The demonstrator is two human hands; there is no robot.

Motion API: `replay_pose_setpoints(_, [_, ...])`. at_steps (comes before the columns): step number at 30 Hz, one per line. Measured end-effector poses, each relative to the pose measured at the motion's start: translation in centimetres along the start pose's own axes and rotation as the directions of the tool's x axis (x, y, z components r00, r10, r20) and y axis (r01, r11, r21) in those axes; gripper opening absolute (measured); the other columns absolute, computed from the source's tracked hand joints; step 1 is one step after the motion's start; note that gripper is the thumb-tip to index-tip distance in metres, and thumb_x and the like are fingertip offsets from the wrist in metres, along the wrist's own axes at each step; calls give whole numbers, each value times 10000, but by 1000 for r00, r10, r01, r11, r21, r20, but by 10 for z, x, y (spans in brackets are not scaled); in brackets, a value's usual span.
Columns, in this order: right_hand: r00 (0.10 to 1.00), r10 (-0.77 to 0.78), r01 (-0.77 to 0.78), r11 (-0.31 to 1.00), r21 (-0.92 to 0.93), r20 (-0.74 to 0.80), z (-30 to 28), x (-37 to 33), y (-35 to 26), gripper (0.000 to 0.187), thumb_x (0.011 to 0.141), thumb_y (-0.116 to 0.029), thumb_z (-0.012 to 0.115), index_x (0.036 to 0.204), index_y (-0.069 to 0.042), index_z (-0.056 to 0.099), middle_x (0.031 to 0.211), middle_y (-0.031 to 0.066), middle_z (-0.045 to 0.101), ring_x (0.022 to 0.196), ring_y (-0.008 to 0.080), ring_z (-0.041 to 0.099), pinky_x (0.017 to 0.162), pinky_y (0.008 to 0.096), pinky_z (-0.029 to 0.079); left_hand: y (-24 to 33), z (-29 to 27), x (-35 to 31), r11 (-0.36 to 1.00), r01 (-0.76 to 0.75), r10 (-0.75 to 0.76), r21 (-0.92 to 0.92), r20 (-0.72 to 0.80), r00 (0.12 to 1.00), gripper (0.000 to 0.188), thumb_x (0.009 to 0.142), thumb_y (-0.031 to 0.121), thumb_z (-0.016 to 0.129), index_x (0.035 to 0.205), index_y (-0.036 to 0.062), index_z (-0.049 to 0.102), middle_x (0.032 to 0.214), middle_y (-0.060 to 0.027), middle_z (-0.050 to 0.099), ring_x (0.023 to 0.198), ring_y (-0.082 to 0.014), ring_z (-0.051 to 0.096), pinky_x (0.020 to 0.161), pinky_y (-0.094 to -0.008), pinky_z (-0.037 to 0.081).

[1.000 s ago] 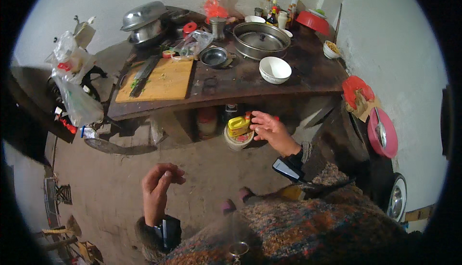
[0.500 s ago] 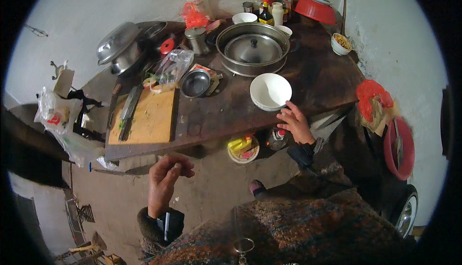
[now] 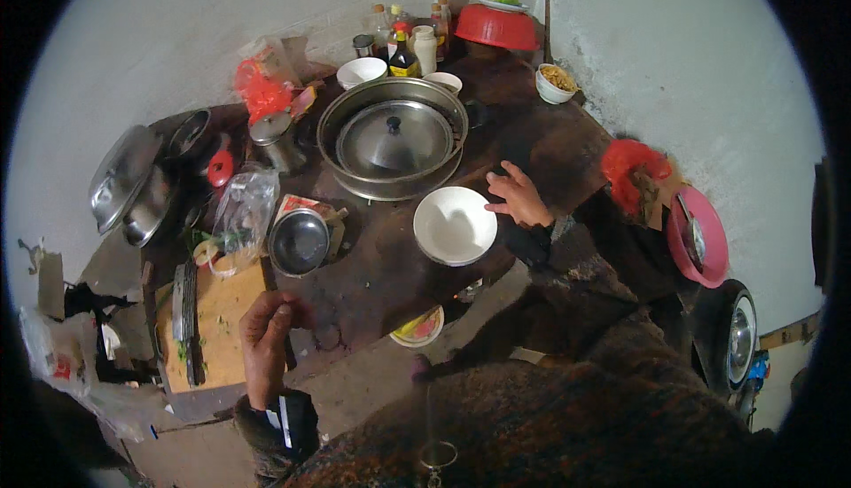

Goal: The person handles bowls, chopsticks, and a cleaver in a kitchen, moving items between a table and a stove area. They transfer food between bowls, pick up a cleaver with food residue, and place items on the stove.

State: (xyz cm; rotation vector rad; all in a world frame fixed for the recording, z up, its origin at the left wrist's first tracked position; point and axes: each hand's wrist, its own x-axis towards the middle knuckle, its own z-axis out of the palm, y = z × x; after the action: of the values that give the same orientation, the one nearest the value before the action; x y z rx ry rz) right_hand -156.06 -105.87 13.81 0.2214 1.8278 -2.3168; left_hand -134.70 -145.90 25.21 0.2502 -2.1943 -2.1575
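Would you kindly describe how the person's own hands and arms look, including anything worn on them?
The left hand and right hand are ungloved. Behind the left, a black band carries pale strips; behind the right is a dark cuff. The left sleeve looks fuzzy and dark brown; the right is too dim for detail.

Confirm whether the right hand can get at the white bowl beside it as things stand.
Likely yes: the open right hand is right beside the white bowl, with nothing visible blocking the way; whether they touch is unclear.
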Motion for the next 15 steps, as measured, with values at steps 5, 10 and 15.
replay_pose_setpoints(5, [989, 147, -148, 983, 104, 22, 0, 62, 12, 914, 770, -293, 716, 1397, -97, 80, 1464, 136, 119, 1324, 425, 131, 881, 598, 415, -19, 24, 40, 999, -47, 47, 0, 98, 994, 162, 892, 130, 496, 968, 3, 560, 819, -99, 622, 698, -181, 610, 675, -299, 497])
replay_pose_setpoints(10, [952, 280, -283, 959, 5, 123, 8, 130, 21, 887, 746, -432, 702, 1381, -177, 138, 1452, 104, 132, 1302, 444, 143, 874, 610, 416, -9, 39, 53, 999, 21, -23, 40, 41, 999, 164, 880, 113, 487, 953, -13, 563, 831, -90, 621, 730, -169, 607, 701, -291, 485])
replay_pose_setpoints(15, [911, 374, -347, 923, -167, 174, 20, 161, 13, 783, 756, -436, 687, 1361, -194, 253, 1393, 105, 255, 1240, 444, 258, 817, 565, 476, -1, 44, 61, 993, 101, -97, 62, -73, 993, 174, 873, 114, 492, 955, -20, 568, 844, -85, 622, 755, -166, 610, 716, -286, 482])
